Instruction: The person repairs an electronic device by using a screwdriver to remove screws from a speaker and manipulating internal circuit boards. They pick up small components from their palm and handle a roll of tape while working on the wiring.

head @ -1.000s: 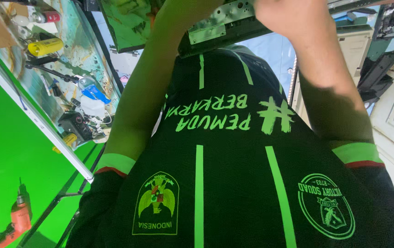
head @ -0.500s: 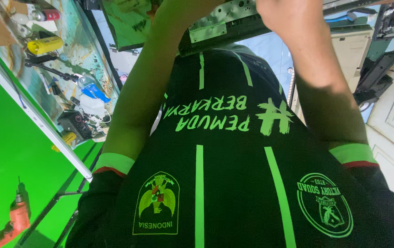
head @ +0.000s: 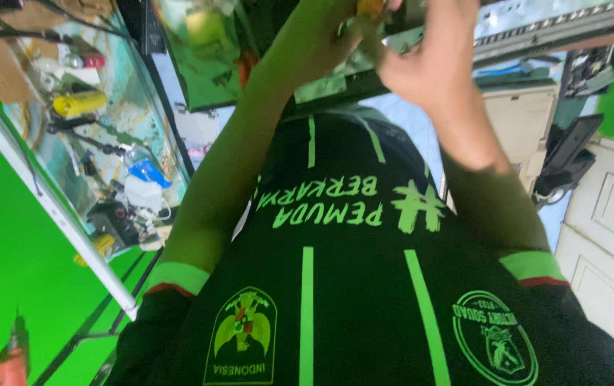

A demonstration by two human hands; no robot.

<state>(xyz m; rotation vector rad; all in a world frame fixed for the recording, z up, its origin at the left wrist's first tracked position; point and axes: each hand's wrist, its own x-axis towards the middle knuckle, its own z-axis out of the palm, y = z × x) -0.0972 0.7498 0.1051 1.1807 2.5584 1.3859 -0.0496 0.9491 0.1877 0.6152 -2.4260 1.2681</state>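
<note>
Metal panel [head: 536, 28], two hands [head: 421, 71] touching.

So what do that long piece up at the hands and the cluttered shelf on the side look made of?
The long piece: probably metal, grey and dully shiny, with a row of small notches along its edge. The shelf: seemingly glass, glossy and see-through under the tools, in a pale frame that could be painted metal.

Matt black cloth shirt [head: 364, 286] – shiny ribbed metal rail [head: 557, 28].

Single head-mounted camera. It looks steeply down the person's own shirt [head: 364, 286], close. Both forearms reach to the frame's top edge.
</note>
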